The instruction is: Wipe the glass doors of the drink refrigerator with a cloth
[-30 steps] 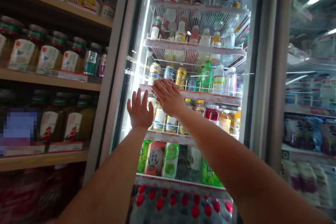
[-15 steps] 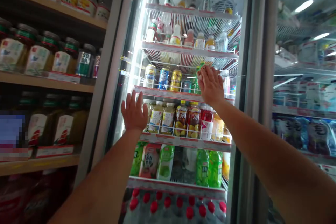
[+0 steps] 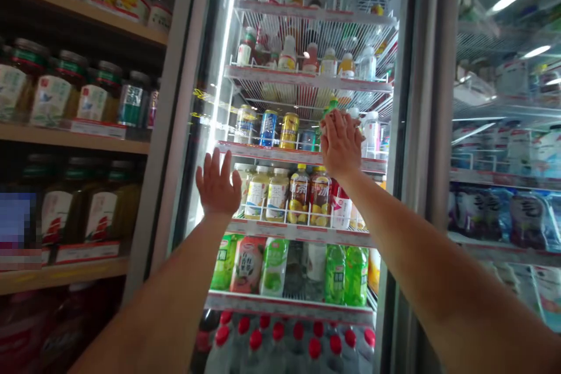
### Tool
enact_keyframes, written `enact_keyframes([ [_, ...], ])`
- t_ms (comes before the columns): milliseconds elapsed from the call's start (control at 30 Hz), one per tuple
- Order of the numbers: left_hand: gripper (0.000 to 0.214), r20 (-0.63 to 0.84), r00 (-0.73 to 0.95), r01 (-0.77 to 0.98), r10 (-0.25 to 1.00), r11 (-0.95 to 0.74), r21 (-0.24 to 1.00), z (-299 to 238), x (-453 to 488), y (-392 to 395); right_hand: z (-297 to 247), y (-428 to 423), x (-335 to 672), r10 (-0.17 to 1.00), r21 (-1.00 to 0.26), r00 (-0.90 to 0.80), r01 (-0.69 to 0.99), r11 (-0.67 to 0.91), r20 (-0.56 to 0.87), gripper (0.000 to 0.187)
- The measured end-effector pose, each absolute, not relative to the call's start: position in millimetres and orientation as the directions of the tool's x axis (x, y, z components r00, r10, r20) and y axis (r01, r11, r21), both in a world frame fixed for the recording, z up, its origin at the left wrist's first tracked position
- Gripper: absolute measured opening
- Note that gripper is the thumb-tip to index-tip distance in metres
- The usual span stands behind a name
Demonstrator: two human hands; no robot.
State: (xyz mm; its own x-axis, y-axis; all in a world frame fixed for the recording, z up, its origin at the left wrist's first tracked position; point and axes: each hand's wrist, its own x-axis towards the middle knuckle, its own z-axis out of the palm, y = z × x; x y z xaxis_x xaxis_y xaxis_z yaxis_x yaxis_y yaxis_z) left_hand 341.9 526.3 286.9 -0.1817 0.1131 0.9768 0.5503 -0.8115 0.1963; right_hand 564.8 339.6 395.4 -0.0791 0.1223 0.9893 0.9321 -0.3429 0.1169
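Observation:
My right hand (image 3: 340,143) lies flat with its fingers together against the glass door of a lit drinks fridge, at the height of the can shelf. Beneath its fingers a crumpled, pale brownish cloth (image 3: 362,135) peeks out at the sides; most of it is hidden. My left hand (image 3: 218,184) is raised at the door's left side, fingers spread, holding nothing. Whether its palm touches the glass I cannot tell. Behind the hands are a gold can (image 3: 289,130), a blue can (image 3: 268,128) and brown tea bottles with yellow caps (image 3: 299,196).
Wooden shelves (image 3: 87,139) with jars and bottles stand on the left. A metal door frame (image 3: 175,128) separates them from the fridge. Another glass-fronted fridge with drink pouches (image 3: 528,219) is at the right. Red-capped bottles (image 3: 277,332) fill the bottom.
My right hand has slid slightly left across the glass with the cloth. My left hand stays about where it was at the door, and the whole view has shifted a little.

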Motion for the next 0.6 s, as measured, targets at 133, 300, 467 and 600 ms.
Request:
enact_keyframes([
  [133,0.059,0.978,-0.176,0.551,0.108,-0.813,0.189,288,342,525,380,342,562,0.109,0.129,-0.097,0.931,-0.342,0.989,0.058],
  [300,0.060,0.980,-0.168,0.529,0.107,-0.829,0.182,289,344,523,360,343,556,0.121,0.126,-0.089,0.927,-0.354,0.989,0.057],
  [467,0.061,0.980,-0.166,0.543,0.107,-0.820,0.182,289,346,523,343,343,551,0.195,0.139,-0.064,0.908,-0.396,0.979,0.058],
  [600,0.065,0.979,-0.148,0.529,0.141,-0.825,0.199,289,345,521,331,345,547,0.213,0.149,-0.070,0.914,-0.378,0.974,0.061],
])
